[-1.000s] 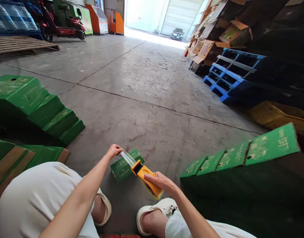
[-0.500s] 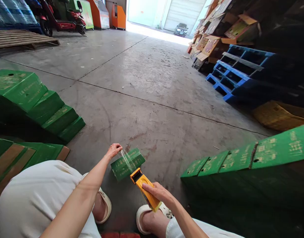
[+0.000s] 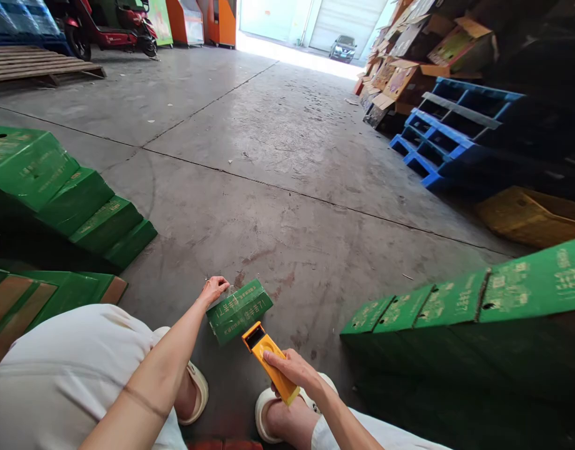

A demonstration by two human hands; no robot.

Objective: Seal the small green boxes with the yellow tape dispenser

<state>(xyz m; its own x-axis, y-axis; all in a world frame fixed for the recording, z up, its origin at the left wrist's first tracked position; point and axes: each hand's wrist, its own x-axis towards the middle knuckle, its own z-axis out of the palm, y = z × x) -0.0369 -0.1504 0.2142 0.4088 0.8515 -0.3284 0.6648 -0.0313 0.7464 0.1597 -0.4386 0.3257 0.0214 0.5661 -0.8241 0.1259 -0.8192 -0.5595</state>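
A green box [image 3: 239,311] with pale lettering rests on the floor between my feet and a little ahead of them. My left hand [image 3: 215,289] is pinched at the box's upper left corner, with a small bit of clear film at the fingertips. In my right hand [image 3: 290,369] is a yellow tape dispenser [image 3: 273,362], its dark open end pointing toward the box's lower right edge. No strip of film shows between the dispenser and my left hand.
Stacked green boxes stand at the left [image 3: 90,212] and right [image 3: 460,294]. Blue pallets [image 3: 437,137] and opened cardboard boxes [image 3: 400,81] are at the back right. A wooden pallet [image 3: 34,64] and a red scooter [image 3: 114,34] are at the far left.
The clear strip that stretched from my left hand to the dispenser no longer shows. The dispenser has shifted slightly left, and the camera view has moved a little.
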